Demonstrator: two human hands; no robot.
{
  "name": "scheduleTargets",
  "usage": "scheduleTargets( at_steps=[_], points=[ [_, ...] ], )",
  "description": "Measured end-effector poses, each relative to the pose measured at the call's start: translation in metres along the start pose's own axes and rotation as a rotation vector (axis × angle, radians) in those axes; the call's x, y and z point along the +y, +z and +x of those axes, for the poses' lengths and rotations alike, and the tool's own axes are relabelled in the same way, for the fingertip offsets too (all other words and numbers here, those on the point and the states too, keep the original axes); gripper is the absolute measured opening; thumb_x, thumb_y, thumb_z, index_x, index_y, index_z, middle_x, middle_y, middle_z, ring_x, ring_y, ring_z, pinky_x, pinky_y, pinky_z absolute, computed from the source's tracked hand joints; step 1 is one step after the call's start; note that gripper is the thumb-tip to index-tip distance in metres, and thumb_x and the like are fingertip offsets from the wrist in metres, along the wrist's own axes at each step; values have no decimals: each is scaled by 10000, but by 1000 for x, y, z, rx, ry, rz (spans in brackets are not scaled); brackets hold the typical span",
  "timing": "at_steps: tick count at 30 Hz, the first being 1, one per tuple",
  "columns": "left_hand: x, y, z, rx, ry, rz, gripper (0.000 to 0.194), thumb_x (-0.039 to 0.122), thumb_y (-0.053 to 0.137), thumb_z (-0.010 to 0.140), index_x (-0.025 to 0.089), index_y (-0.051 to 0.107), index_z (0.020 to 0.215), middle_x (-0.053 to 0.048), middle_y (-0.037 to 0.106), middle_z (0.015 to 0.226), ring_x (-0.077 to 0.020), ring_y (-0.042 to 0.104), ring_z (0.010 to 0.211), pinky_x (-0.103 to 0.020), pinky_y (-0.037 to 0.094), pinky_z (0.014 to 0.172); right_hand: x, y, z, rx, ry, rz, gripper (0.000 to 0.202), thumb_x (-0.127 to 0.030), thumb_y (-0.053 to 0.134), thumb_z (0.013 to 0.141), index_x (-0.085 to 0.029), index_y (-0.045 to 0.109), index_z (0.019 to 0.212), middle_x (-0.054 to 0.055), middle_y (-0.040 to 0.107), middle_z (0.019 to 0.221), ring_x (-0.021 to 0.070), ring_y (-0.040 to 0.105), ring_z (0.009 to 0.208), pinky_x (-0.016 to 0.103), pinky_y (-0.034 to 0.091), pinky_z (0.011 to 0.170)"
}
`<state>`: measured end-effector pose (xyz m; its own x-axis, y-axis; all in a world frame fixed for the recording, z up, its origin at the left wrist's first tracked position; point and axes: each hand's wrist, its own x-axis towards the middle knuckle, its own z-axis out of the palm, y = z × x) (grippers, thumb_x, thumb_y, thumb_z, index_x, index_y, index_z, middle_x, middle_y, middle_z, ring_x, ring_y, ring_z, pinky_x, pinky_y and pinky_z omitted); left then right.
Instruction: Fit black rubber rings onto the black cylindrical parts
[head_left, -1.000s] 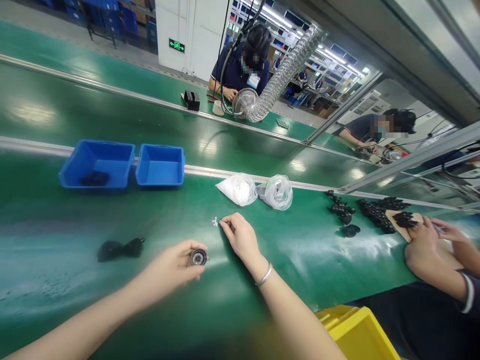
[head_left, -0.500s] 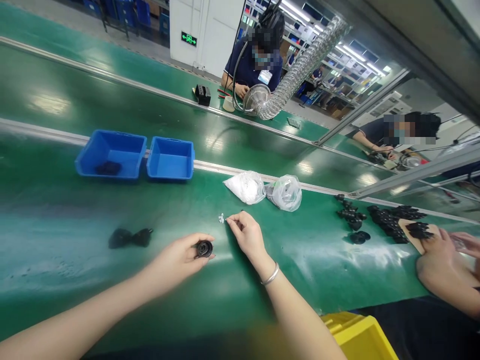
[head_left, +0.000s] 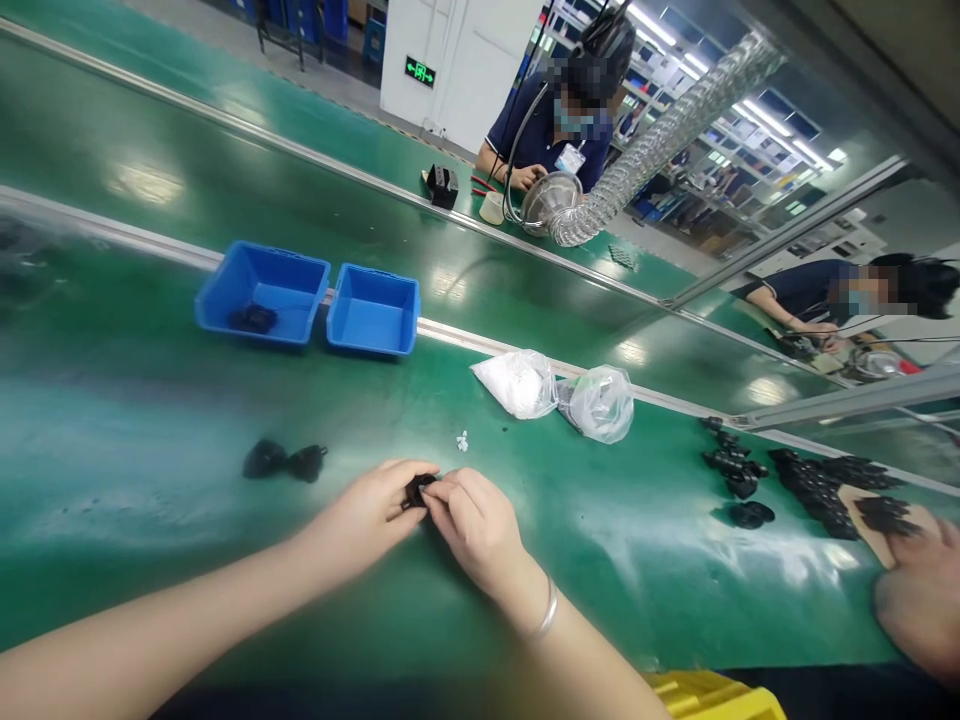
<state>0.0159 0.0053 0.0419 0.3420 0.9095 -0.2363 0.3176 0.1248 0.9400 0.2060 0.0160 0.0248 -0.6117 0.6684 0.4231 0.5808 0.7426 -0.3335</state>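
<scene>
My left hand [head_left: 390, 500] is closed around a small round black plastic part [head_left: 417, 488], gripping it by the sides. Over this part, the thumb and forefinger of my right hand [head_left: 469, 515] are pinched together at its open face. A pale speck at those fingertips looks like a small white piece, mostly hidden by the fingers. Just beyond my right hand lies a little cluster of small white pieces [head_left: 462, 441] on the green table [head_left: 360, 610]. To the left of my left hand rest two dark, blurred black parts [head_left: 285, 461], side by side.
Two blue bins [head_left: 262, 290] stand at the back left, one with a black item inside. Behind my hands lie a bag of white pieces [head_left: 519, 384] and another clear bag [head_left: 600, 403]. Black parts [head_left: 814, 485] and a co-worker's hand [head_left: 922, 590] are at right; a yellow bin [head_left: 712, 695] sits below.
My right hand has moved from the white pieces to the black part in my left hand. The whole view has shifted, so the table's contents appear further right.
</scene>
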Motion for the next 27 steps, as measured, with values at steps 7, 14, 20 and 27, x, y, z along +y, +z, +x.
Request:
scheduleTargets(
  at_steps=[7, 14, 20, 27],
  points=[
    [-4, 2, 0, 22, 36, 13, 447, 184, 513, 775, 229, 618, 1207, -78, 619, 1200, -197, 634, 852, -325, 543, 785, -8, -5, 2, -46, -85, -163, 136, -136, 515, 947, -179, 605, 1040, 77, 638, 804, 202, 569, 695, 349, 451, 608],
    [-7, 0, -1, 2, 104, 50, 453, 195, 504, 806, 255, 611, 1242, -47, 637, 1261, -239, 611, 1132, -322, 536, 921, -11, -5, 1, -50, -86, -152, 183, -107, 498, 945, -168, 606, 1081, 81, 654, 829, 194, 557, 710, 340, 459, 629],
    [-2, 1, 0, -46, -10, -46, 387, 285, 544, 819, 217, 610, 1194, -74, 684, 1170, -253, 687, 977, -349, 545, 885, -2, -14, 7, -59, -31, 20, 139, -149, 511, 951, -199, 630, 1003, 54, 672, 840, 169, 619, 774, 309, 502, 688],
    [-8, 3, 0, -134, -134, -293, 476, 430, 620, 793, 239, 554, 1225, -70, 703, 1172, -279, 631, 1170, -392, 465, 1034, 78, -31, -8, 204, 497, -73, 155, -250, 503, 949, -191, 645, 929, 55, 637, 801, 185, 606, 743, 332, 516, 701]
  ],
)
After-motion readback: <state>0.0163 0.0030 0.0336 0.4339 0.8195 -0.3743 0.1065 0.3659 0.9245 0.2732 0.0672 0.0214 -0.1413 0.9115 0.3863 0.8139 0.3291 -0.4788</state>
